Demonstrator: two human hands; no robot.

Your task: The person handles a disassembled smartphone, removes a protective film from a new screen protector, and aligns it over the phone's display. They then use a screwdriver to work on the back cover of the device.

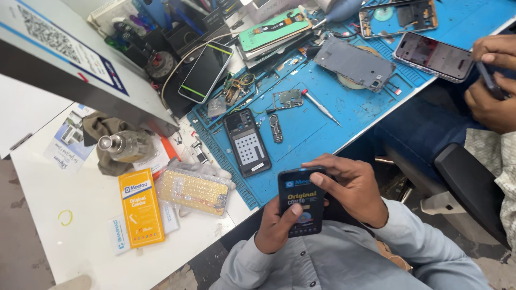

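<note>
Both my hands hold a small black flat box (301, 207) with orange and blue print, just in front of the table edge. My left hand (273, 228) grips its lower left side, thumb on the front face. My right hand (352, 188) wraps its upper right edge, with the fingers over the top. Just beyond the box, an opened black phone body (247, 142) lies on the blue work mat (301, 129), showing a white inner panel.
An orange flat box (141, 207), a bubble-wrapped part (194, 189) and a glass bottle (124, 146) are on the white table at left. A screwdriver (320, 106), a grey back cover (353, 63) and phone parts lie on the mat. Another person's hands (492, 102) work at right, near a phone (433, 56).
</note>
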